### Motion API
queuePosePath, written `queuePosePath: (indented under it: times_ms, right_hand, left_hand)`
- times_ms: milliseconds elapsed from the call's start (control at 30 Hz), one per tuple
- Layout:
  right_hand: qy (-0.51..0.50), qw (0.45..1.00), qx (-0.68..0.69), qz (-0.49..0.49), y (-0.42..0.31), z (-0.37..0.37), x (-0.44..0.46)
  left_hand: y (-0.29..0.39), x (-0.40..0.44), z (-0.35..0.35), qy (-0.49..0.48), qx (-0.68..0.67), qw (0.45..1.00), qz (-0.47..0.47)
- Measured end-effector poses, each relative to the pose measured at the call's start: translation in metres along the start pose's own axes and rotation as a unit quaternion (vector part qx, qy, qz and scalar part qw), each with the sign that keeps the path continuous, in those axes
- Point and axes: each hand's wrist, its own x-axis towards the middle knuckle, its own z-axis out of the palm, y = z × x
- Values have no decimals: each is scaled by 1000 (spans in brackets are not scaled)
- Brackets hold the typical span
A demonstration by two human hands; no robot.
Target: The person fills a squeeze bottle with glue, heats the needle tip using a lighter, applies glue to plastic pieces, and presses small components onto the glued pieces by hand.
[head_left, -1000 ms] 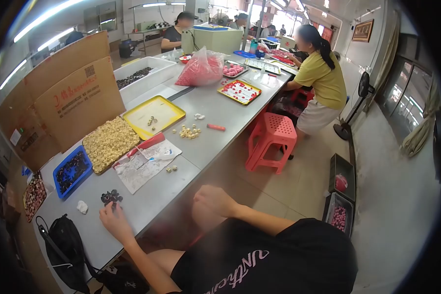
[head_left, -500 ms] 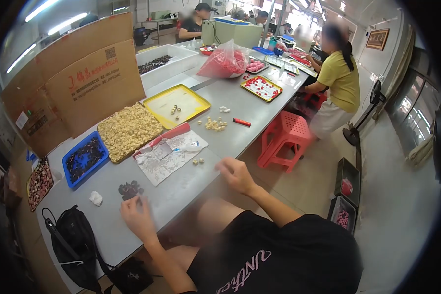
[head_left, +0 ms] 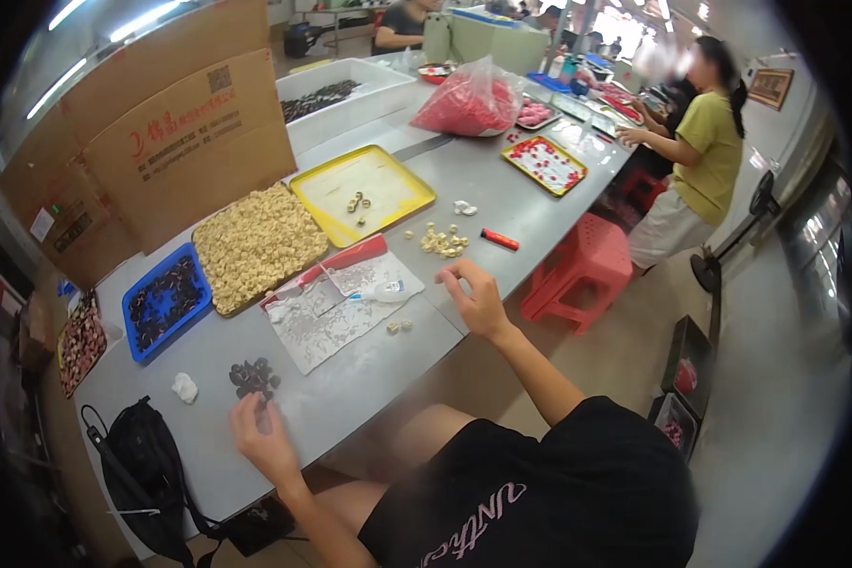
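My left hand [head_left: 263, 437] is over the near table edge, its bent fingertips at the near side of a small pile of dark, shiny pieces [head_left: 253, 375]. Its fingers are drawn together; whether a piece is between them I cannot make out. My right hand [head_left: 473, 299] hovers near the table edge with curled fingers, and anything in its pinch is too small to tell. Close to it lie a few small pale-yellow pieces [head_left: 399, 327] and a looser group of yellow pieces [head_left: 442, 242]. Between the hands rests a stained white sheet [head_left: 322, 336] with a small glue-like bottle [head_left: 385, 292] on it.
A yellow-rimmed tray [head_left: 417, 201], a tray heaped with yellow pieces [head_left: 256, 241], a blue tray [head_left: 166, 327] and a cardboard box [head_left: 180, 123] stand beyond. A red tube [head_left: 500, 239], crumpled tissue [head_left: 185, 388] and black bag [head_left: 142, 473] lie about. Red stools [head_left: 587, 270] stand right, near a person in yellow [head_left: 710, 151].
The view has shifted, so the far table items sit further right. My right hand has risen slightly toward the yellow pieces; my left stays beside the dark pile, its fingers closer together.
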Motion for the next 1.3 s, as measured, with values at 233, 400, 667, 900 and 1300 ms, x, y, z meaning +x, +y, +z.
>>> queuePosePath:
  times_ms: [233, 400, 667, 900, 1300]
  right_hand:
    - [-34, 998, 39, -22, 30, 7, 20]
    - [-27, 997, 69, -28, 44, 7, 23]
    - [-102, 992, 29, -75, 42, 10, 28]
    - [-181, 978, -11, -99, 35, 13, 32]
    - [-322, 939, -56, -108, 18, 36, 59]
  left_hand:
    - [4, 2, 2, -2, 20, 998, -62]
    - [10, 6, 8, 7, 56, 998, -19]
    - [1, 2, 7, 45, -18, 998, -49]
    - [0, -2, 4, 20, -136, 985, -107]
    - [44, -1, 45, -83, -188, 978, -41]
